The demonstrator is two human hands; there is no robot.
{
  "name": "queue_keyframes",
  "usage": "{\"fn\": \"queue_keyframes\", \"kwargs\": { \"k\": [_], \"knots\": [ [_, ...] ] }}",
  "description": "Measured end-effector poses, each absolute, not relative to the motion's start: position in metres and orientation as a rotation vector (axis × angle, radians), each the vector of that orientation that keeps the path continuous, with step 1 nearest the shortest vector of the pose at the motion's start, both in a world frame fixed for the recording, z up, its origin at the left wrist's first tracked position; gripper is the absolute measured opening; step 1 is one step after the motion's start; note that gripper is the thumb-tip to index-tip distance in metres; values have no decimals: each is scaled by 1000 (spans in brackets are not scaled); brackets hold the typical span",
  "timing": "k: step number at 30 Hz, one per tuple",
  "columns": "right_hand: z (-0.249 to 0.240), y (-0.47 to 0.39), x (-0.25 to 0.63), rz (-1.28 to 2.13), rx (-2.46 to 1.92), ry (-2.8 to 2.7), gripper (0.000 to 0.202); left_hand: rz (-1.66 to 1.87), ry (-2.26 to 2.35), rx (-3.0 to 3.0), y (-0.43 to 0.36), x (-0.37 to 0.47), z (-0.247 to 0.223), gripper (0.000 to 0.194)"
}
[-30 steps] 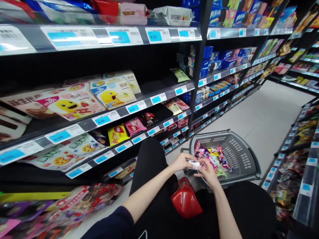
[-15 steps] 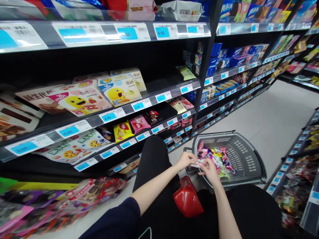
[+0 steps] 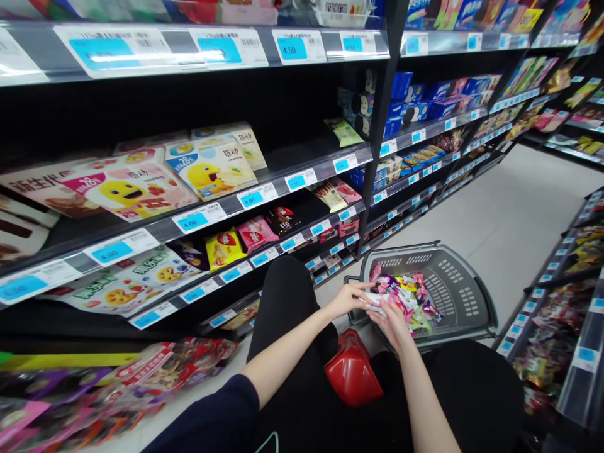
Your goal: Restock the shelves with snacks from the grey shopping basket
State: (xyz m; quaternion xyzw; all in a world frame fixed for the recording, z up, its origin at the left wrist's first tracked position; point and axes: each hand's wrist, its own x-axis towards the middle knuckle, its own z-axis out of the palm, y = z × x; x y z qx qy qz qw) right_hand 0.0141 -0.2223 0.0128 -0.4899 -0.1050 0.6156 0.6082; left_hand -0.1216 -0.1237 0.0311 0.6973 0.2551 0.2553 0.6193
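In the head view my left hand (image 3: 350, 298) and my right hand (image 3: 392, 322) meet over the near left side of a grey shopping basket (image 3: 472, 277). Pinched between them is a small white packet (image 3: 375, 300), partly covered by my fingers; its exact kind is too small to make out. Just beyond, inside the basket, lies a heap of wrapped candies (image 3: 406, 292) in pink, yellow, purple and green. A glossy red plastic object (image 3: 353, 371) stands between my legs, below my hands.
Shelves on the left carry biscuit boxes (image 3: 127, 185), a yellow snack packet (image 3: 225, 246) and price labels (image 3: 255, 197). Bagged snacks (image 3: 160, 371) lie low at the left. Another rack (image 3: 547, 327) with loose wrapped sweets borders the right. Tiled floor (image 3: 509, 201) runs beyond the basket.
My view has shifted slightly, so shelves and basket sit a little further left. The fingers of both hands have straightened somewhat around the white packet, which stays between them.
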Motion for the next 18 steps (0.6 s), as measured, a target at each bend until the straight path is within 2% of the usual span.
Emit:
{"fn": "queue_keyframes", "kwargs": {
  "k": [4, 6, 10, 14, 18],
  "knots": [
    [11, -221, 19, 1326, -1086, -262, 35, 722, 713, 1531, -127, -121, 36, 20],
    [12, -220, 19, 1257, -1086, -308, 37, 747, 822, 1337, -128, -120, 35, 30],
    [14, -219, 16, 1128, -1168, -420, 45, 577, 793, 921, -128, -118, 31, 51],
    [13, -218, 9, 1054, -1269, -527, 51, 625, 799, 876, -127, -116, 25, 44],
    [8, -219, -4, 923, -1348, -593, 42, 734, 958, 1027, -131, -113, 20, 46]
  ]
}}
